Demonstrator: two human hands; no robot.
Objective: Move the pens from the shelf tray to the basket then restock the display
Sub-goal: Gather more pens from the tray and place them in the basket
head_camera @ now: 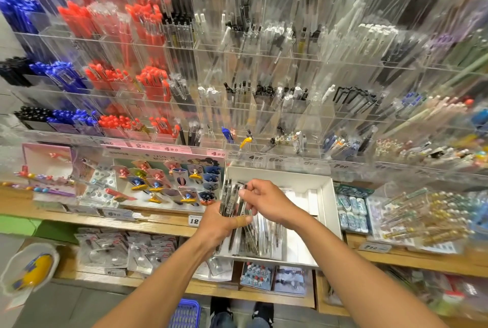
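A white shelf tray [326,203] sits on the wooden shelf, with several clear-wrapped pens [260,238] lying in its near left part. My left hand [223,223] grips a bundle of dark pens [232,199] upright over the tray's left edge; a plaster is on its thumb. My right hand [264,202] pinches the top of that same bundle from the right. A blue basket [186,314] stands on the floor at the bottom of the view, by my feet.
Clear acrylic display racks [237,68] of red, blue, black and clear pens rise behind the tray. Novelty pens on cards [171,185] lie left of it, erasers [352,212] and beaded pens [422,216] to the right. Packaged goods fill the lower shelf [126,251].
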